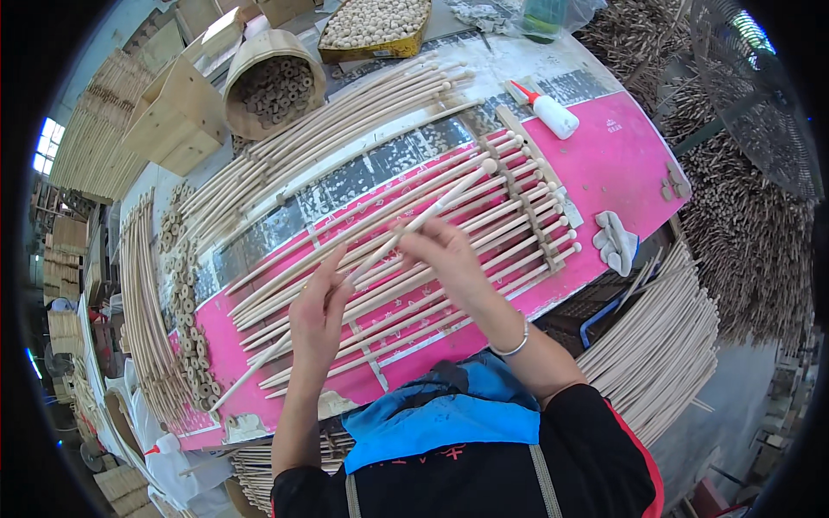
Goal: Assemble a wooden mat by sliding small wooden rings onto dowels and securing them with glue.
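Observation:
A pale wooden stick with a round ball on its far end [466,183] slants across the bench between my hands. Its lower end points to the near left. My left hand [318,315] has its fingers closed around the lower part of the stick. Further up, my right hand [442,257] pinches it between thumb and fingers. Beneath them lies a row of similar ball-ended sticks [414,298], side by side on the pink sheet [596,164]. Their ball ends rest across a notched wooden rack [531,203] to the right.
A white glue bottle with red nozzle [554,116] lies beyond the rack; a glove [616,243] is right. Behind stand a bucket of wooden rings [243,121] and a yellow tray of balls [393,47]. Loose rings [186,302] and sticks [147,293] lie left; a fan [751,95] stands right.

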A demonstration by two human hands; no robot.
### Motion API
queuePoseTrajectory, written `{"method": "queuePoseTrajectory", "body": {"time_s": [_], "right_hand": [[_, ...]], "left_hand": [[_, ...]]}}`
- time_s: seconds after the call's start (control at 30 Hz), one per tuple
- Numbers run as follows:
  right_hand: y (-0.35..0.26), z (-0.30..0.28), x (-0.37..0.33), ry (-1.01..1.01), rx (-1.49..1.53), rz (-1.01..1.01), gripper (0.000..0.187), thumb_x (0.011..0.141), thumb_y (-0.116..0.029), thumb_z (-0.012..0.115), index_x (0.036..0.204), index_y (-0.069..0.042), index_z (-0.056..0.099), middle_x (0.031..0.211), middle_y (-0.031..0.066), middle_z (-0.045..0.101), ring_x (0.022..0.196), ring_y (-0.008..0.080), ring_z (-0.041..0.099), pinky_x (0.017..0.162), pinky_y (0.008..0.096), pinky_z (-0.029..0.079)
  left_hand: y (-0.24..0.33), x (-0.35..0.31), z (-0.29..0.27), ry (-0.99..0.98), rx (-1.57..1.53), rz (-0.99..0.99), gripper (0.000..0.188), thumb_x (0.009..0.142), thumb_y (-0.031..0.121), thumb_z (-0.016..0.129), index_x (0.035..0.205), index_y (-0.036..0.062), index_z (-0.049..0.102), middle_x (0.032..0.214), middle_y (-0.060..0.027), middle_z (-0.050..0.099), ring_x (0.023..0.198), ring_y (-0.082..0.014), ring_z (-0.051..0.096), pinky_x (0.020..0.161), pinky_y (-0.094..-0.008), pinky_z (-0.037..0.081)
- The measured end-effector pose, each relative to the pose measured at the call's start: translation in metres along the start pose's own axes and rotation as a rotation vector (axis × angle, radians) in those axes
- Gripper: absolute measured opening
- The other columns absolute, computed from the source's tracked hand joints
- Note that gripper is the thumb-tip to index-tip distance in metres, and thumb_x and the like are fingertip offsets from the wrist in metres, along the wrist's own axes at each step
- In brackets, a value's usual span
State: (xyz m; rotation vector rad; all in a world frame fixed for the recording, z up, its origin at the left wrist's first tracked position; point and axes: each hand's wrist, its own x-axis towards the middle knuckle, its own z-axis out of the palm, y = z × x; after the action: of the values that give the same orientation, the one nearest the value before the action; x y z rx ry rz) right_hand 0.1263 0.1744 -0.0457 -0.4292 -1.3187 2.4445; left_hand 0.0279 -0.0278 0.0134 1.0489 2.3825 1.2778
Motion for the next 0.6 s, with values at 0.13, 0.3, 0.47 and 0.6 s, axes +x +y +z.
{"method": "queuePoseTrajectory", "body": {"time_s": [0.13, 0.3, 0.47, 0.6], "right_hand": [[-0.013, -0.029, 0.007, 0.02, 0.001, -0.089, 0.021, 0.101, -0.018, 0.073, 0.114, -0.002, 0.075, 0.09, 0.0027, 0.073, 0.077, 0.0098, 0.067, 0.072, 0.0256, 0.056], [-0.017, -0.043, 0.008, 0.016, -0.061, -0.081, 0.023, 0.101, -0.019, 0.074, 0.116, -0.002, 0.073, 0.085, -0.0004, 0.069, 0.075, 0.0064, 0.064, 0.068, 0.023, 0.053], [-0.036, -0.026, 0.003, 0.037, 0.086, -0.021, 0.024, 0.101, -0.02, 0.074, 0.118, -0.003, 0.071, 0.086, 0.0001, 0.068, 0.073, 0.0067, 0.064, 0.067, 0.0231, 0.055], [-0.022, -0.048, 0.01, 0.069, -0.021, 0.009, 0.039, 0.1, -0.02, 0.075, 0.133, -0.002, 0.067, 0.091, -0.0004, 0.068, 0.074, 0.0063, 0.064, 0.068, 0.0225, 0.056]], "left_hand": [[-0.011, -0.005, -0.008, -0.044, 0.025, -0.057, 0.042, 0.097, -0.002, 0.067, 0.138, 0.0047, 0.068, 0.087, -0.0078, 0.066, 0.076, -0.0193, 0.062, 0.073, -0.0314, 0.051], [-0.008, -0.001, -0.007, -0.058, -0.027, 0.002, 0.03, 0.096, -0.002, 0.067, 0.125, 0.0008, 0.073, 0.1, -0.0129, 0.073, 0.088, -0.0218, 0.068, 0.079, -0.0311, 0.052], [-0.006, 0.004, -0.009, -0.07, 0.023, -0.009, 0.029, 0.096, -0.001, 0.067, 0.124, 0.0007, 0.074, 0.099, -0.0131, 0.072, 0.087, -0.0222, 0.068, 0.079, -0.0309, 0.052], [-0.005, 0.011, -0.007, -0.089, 0.069, 0.029, 0.028, 0.096, -0.001, 0.068, 0.123, 0.0007, 0.074, 0.096, -0.0128, 0.071, 0.086, -0.0227, 0.067, 0.078, -0.0307, 0.051]]}}
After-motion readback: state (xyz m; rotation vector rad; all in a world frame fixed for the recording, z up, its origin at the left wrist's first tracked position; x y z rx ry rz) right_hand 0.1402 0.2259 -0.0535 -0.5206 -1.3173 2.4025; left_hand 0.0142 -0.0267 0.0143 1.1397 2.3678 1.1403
